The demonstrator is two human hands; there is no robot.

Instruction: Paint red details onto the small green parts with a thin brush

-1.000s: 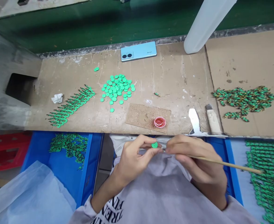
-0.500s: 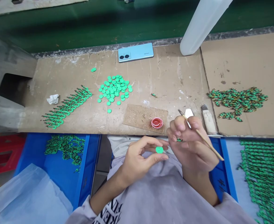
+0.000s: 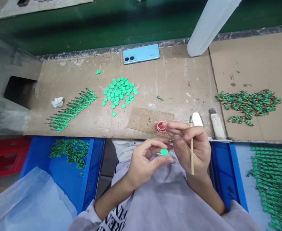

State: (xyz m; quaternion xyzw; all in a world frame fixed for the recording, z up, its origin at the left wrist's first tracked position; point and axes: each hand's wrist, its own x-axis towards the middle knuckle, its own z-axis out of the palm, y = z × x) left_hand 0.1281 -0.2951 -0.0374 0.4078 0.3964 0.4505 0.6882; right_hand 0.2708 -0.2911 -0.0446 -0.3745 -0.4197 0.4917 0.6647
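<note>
Cardboard-topped bench (image 3: 174, 75) spans the view. Below its near edge, a blue crate (image 3: 87, 179) on the left holds a loose tangle of green pieces (image 3: 69, 152); beyond the right arm, ordered rows of similar pieces (image 3: 275, 179) lie on a pale sheet.

Both hands are above the person's lap, close together at the bench edge. Left hand (image 3: 141, 157): thumb and fingers pinch one green disc (image 3: 164, 152), its face turned up toward the camera. Right hand (image 3: 191, 146): fingers curled, gripping a thin brush (image 3: 192, 154) upright between them, tip pointing away from the body. The disc sits at the left fingertips, just left of the right hand and apart from the brush.

On the bench: a heap of green-and-gold pieces (image 3: 251, 102) at right, a scatter of plain discs (image 3: 119, 91) left of centre, and a red-filled cup (image 3: 157, 128) partly behind the right fingers.

Smallest: a coloured piece (image 3: 171, 140) between the two hands, probably at the right fingertips, though fingers crowd it and the holder is uncertain.

Judged step: fitting a small piece to the disc. The next move would call for a steady disc, the brush kept clear, and careful alignment.
</note>
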